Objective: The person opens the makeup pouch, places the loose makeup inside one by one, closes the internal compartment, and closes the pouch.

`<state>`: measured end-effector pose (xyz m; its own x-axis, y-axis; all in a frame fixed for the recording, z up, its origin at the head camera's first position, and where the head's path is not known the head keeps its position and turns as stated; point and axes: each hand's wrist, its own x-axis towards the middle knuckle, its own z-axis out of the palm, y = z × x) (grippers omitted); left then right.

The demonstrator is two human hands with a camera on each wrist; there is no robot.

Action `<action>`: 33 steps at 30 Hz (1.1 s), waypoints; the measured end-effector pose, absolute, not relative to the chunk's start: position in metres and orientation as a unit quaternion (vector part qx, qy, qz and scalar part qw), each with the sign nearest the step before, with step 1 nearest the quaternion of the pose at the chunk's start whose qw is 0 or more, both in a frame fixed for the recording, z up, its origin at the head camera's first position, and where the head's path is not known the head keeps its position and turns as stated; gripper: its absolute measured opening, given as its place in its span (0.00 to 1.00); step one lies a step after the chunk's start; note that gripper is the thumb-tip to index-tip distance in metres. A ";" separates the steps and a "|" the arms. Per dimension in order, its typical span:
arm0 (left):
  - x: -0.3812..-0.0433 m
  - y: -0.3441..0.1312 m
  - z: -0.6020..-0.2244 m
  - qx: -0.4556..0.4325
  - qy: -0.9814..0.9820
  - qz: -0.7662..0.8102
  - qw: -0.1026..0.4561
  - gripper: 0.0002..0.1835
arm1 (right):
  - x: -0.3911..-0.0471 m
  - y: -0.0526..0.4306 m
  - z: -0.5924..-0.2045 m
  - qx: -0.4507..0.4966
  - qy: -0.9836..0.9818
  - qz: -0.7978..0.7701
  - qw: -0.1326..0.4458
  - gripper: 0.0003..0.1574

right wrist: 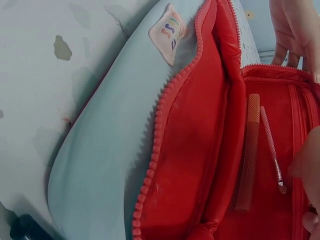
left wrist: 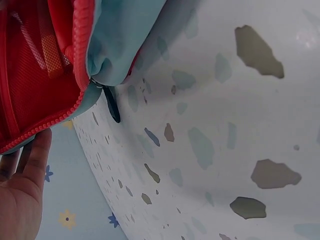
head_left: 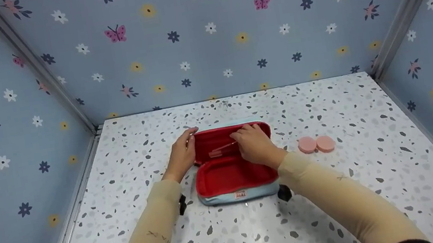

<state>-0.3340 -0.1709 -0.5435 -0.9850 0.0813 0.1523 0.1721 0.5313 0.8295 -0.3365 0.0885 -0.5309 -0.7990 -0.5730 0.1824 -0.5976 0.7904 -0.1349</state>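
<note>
From the head, the open case (head_left: 220, 199) lies long side across, left hand (head_left: 180, 155) pinching its left rim, right hand (head_left: 256, 145) inside. Left wrist: fingers (left wrist: 38, 155) behind that rim. Right wrist: thin stick (right wrist: 270, 140) nearer the right hand, whose grip I can't tell.

The right hand (head_left: 256, 145) (cut off in its own wrist view) hid part of the case (head_left: 227, 177) in the head view, where the label (head_left: 240, 194) bore lettering too small to read.
</note>
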 end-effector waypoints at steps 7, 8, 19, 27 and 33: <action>-0.334 -0.168 -0.544 -0.067 -0.874 -0.480 0.033 0.23 | -0.333 0.090 -0.531 0.288 -0.952 0.083 0.053 0.21; -0.334 -0.168 -0.544 -0.066 -0.874 -0.480 0.032 0.23 | -0.333 0.089 -0.531 0.284 -0.954 0.080 0.047 0.21; -0.332 -0.169 -0.541 -0.057 -0.874 -0.482 0.027 0.23 | -0.332 0.097 -0.524 0.288 -0.944 0.144 0.068 0.21; -0.332 -0.170 -0.540 -0.057 -0.872 -0.485 0.030 0.23 | -0.331 0.116 -0.520 0.321 -0.921 0.190 0.110 0.18; -0.333 -0.169 -0.542 -0.058 -0.872 -0.485 0.026 0.23 | -0.326 0.132 -0.516 0.313 -0.921 0.216 0.086 0.19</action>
